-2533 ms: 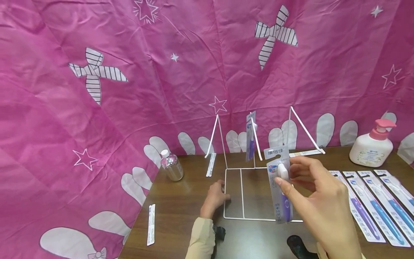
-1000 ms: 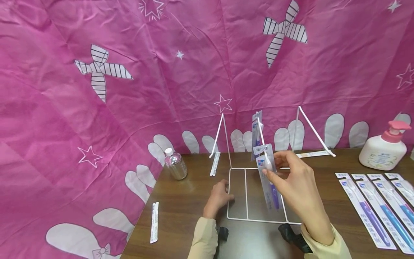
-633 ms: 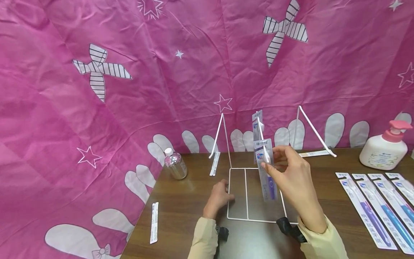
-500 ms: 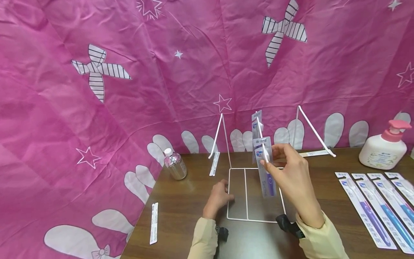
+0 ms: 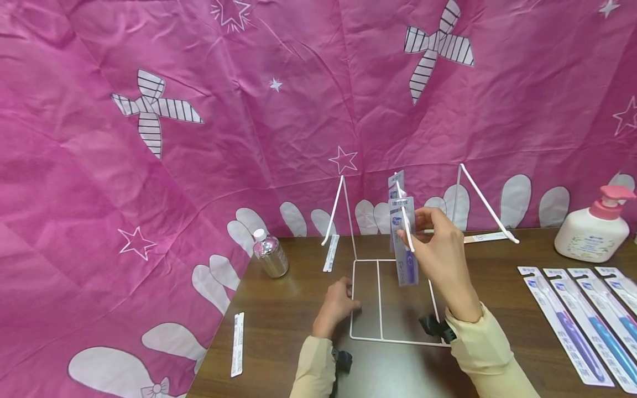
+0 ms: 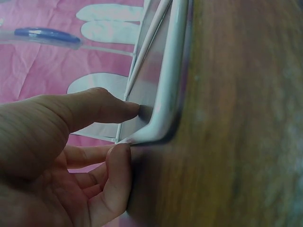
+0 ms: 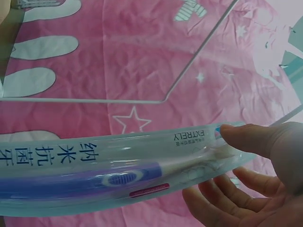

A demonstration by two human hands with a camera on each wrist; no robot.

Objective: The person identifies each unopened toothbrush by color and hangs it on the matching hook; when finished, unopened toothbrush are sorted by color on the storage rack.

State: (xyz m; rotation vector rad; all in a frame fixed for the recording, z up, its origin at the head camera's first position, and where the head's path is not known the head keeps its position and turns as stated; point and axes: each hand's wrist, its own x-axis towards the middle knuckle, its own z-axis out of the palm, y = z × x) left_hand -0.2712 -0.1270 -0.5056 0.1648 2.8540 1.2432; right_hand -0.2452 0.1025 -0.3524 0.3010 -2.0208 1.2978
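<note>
My right hand (image 5: 440, 251) pinches a packaged purple toothbrush (image 5: 407, 268) by the upper part of its clear blister pack. The pack hangs upright at the middle prong of a white wire rack (image 5: 380, 301), and the prong's tip (image 5: 409, 237) shows in front of it. In the right wrist view, thumb and fingers hold the head end of the toothbrush pack (image 7: 128, 177). Farther back on that prong hangs another packaged toothbrush (image 5: 395, 181), partly hidden. My left hand (image 5: 335, 304) holds the rack's left base rail, thumb and fingers about the white rail (image 6: 173, 61) in the left wrist view.
Several packaged toothbrushes (image 5: 572, 329) lie in a row at right, below a white pump bottle (image 5: 592, 235). A silver bottle (image 5: 271, 257) stands at left. Narrow white strips (image 5: 237, 345) lie on the wooden table (image 5: 278, 331). A pink curtain (image 5: 278, 132) hangs behind.
My right hand has brought the toothbrush pack left to the middle prong, then up and back along it; the prong's tip now shows in front. My left hand stays on the rail.
</note>
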